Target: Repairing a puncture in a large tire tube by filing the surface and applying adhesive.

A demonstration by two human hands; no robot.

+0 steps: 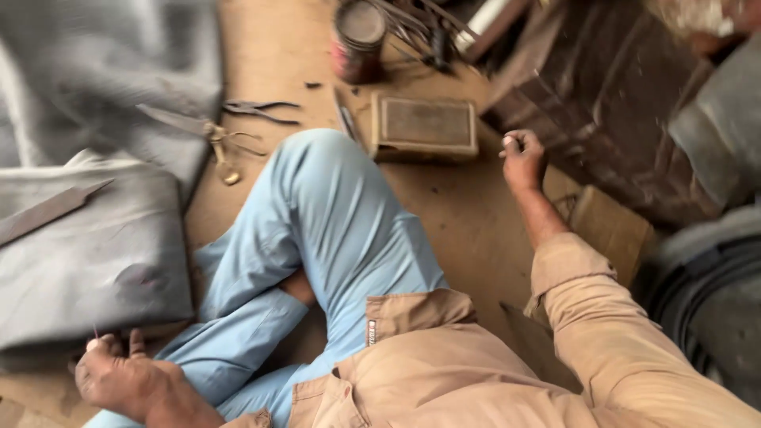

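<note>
Fingers of the left hand (119,376) are pinching a thin needle (96,333) at the near edge of the grey fabric (95,254) lying on the floor (468,214). Farther out, the right hand (522,158) is curling closed near a small wooden box (424,127); what it is gripping I cannot tell. Beyond the raised knee, scissors (214,135) and pliers (258,109) are lying beside a rusty can (358,40).
</note>
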